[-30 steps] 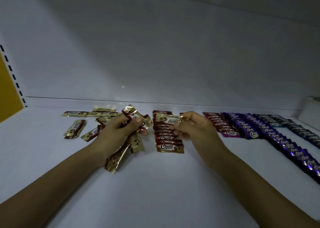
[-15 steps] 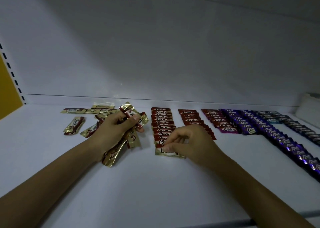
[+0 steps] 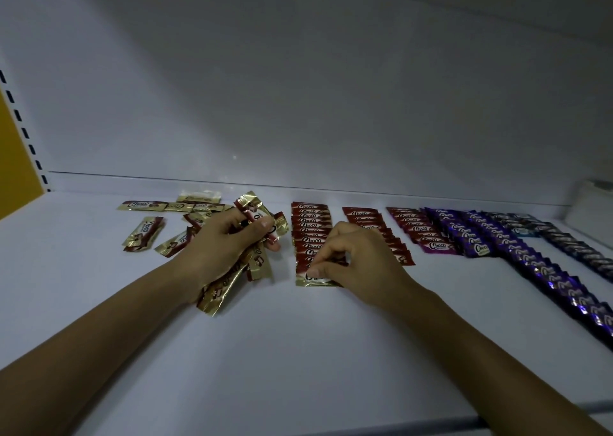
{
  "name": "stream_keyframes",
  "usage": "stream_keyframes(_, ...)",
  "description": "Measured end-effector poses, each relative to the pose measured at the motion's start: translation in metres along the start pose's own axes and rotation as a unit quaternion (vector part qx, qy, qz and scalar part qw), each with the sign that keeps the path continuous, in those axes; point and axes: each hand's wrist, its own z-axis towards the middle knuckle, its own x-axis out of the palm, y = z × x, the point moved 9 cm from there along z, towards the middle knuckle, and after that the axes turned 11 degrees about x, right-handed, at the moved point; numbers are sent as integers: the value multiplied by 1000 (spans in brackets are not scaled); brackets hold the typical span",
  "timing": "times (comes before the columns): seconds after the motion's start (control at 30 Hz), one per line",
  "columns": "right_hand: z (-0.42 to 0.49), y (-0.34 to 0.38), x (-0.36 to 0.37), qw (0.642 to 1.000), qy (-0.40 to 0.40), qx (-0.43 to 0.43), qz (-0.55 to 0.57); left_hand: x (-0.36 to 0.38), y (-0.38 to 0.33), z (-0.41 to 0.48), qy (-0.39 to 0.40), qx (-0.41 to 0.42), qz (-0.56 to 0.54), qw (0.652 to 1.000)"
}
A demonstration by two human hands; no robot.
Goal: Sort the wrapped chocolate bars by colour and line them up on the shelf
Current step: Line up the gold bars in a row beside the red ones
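Note:
My left hand (image 3: 229, 243) grips a bunch of gold-and-red wrapped bars (image 3: 225, 286) just above the white shelf (image 3: 298, 352). My right hand (image 3: 358, 263) is down at the near end of a row of red-and-gold bars (image 3: 310, 223), its fingertips pinching the front bar (image 3: 315, 280) that lies on the shelf. To the right run a second red row (image 3: 363, 218), a third red row (image 3: 418, 230) ending in a magenta bar, and long purple rows (image 3: 537, 269). Loose gold bars (image 3: 142, 233) lie scattered at the left.
A dark row of bars (image 3: 583, 253) runs along the far right. A pale box (image 3: 593, 203) stands at the right back corner. The white back wall (image 3: 298, 104) rises behind, with a yellow side panel (image 3: 13, 157) at the left. The shelf's front edge (image 3: 497, 419) lies near me.
My right hand carried a bar from mid-air near my left hand down to the near end of the red-and-gold row and laid it on the shelf. My left hand stayed in place with its bunch.

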Motion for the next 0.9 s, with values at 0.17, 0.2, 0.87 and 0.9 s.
stream_keyframes(0.17,-3,11,-18,995,-68,-21,74,4,-17,-1,24,80,87,993)
stream_keyframes(0.2,-2,16,-22,993,-74,-23,90,6,-22,-1,31,97,92,991)
stream_keyframes(0.87,3,17,-46,968,33,102,225,0,-33,-1,39,158,147,976)
stream_keyframes(0.9,-4,13,-46,968,36,106,224,-1,-33,-1,36,155,140,977)
